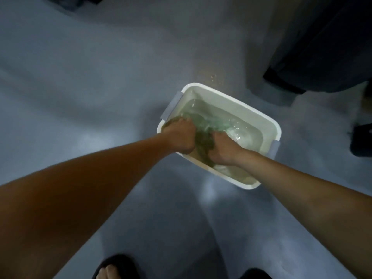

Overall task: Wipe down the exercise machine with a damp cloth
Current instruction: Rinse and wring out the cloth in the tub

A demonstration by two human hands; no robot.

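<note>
I have both hands down in a white tub (237,103) of cloudy water on the grey floor (100,97). Left hand (180,135) has a tight grip on one end of the green cloth (204,137), fingers curled round it; right hand (221,150) has the same closed grip on the other end. Cloth sits bunched between them, mostly under water. Wet splash marks (213,77) on the floor just past the tub's far corner. Dark bulky equipment (322,57) stands upper right, near the tub, blurred. Black sandal (118,266) at the bottom edge.
</note>
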